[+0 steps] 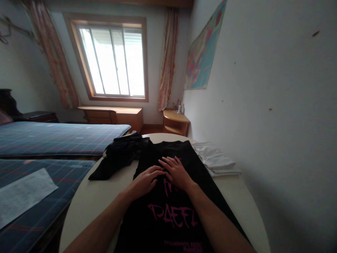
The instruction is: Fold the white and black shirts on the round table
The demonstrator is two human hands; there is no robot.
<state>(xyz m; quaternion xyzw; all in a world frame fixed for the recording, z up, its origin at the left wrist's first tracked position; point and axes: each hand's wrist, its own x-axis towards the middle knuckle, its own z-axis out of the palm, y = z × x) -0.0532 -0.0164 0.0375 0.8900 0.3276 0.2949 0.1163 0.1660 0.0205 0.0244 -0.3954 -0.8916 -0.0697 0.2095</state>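
Observation:
A black T-shirt with pink lettering lies spread lengthwise over the round pale table, its near end running out of view at the bottom. My left hand rests on the cloth near the upper lettering, fingers stretched out and slightly bent. Beside it, my right hand lies flat on the shirt with its fingers spread. The fingertips of the left hand meet or overlap the right hand's edge. Neither hand grips the fabric. Part of the print is hidden beneath the hands and the right forearm.
Bunched black clothes lie on the table's far left, and a folded white garment sits on the right near the wall. To the left are plaid mattresses and a paper sheet. Beyond stands a wooden desk.

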